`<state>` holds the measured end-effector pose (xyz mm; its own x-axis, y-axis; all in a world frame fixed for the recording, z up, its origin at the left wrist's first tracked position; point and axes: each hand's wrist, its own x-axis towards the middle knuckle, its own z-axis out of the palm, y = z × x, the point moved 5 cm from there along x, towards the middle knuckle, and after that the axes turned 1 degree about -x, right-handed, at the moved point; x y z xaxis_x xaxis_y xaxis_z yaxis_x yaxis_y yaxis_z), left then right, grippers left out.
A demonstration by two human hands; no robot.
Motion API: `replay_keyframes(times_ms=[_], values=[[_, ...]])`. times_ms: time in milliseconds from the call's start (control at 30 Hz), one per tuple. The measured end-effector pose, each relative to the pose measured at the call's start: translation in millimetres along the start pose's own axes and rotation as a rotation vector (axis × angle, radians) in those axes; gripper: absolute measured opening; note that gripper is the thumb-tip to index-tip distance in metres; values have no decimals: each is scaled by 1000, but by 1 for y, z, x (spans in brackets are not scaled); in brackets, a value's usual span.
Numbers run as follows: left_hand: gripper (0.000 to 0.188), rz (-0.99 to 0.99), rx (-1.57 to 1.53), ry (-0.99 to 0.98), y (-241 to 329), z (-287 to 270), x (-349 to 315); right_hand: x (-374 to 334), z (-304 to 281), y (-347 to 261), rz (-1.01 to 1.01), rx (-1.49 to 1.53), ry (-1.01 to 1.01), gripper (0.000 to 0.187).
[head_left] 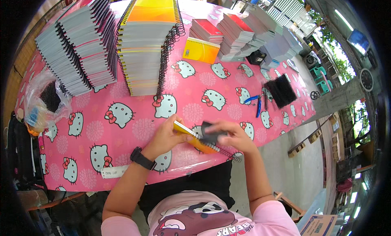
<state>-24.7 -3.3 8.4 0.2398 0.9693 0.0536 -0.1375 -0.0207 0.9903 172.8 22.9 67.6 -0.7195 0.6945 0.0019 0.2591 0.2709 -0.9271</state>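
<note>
My left hand [163,135] is closed on a small yellow-orange notebook [198,145], held tilted on edge above the front of the table. A dark spiral coil [230,154] runs along the notebook's upper edge, and its loose end sticks out past the right corner. My right hand [234,135] is closed on a dark, flat block [208,131] laid against the coil. Motion smears those fingers and the block, so its exact kind is unclear. Blue-handled pliers [257,104] lie beyond my right hand, near a pile of black coils [281,91].
Tall stacks of spiral notebooks [140,57] and more bound notebooks [79,44] stand at the far left. Red-covered stacks [205,30] and a yellow notebook [199,50] are at the back. A plastic bag [42,101] sits left; a white strip [116,171] lies near the front edge.
</note>
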Motion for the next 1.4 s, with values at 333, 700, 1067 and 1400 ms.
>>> replay_keyframes(times_ms=[333, 700, 1067, 1400], values=[[32, -4, 62, -7, 5, 1, -1, 17, 3, 3, 31, 165, 125, 49], [41, 37, 33, 4, -14, -3, 2, 36, 15, -10, 114, -19, 108, 39], [35, 26, 23, -53, -3, 6, 2, 28, -18, 7, -47, -644, 579, 60], [22, 249, -13, 153, 42, 29, 3, 16, 23, -77, -167, -241, 426, 27]])
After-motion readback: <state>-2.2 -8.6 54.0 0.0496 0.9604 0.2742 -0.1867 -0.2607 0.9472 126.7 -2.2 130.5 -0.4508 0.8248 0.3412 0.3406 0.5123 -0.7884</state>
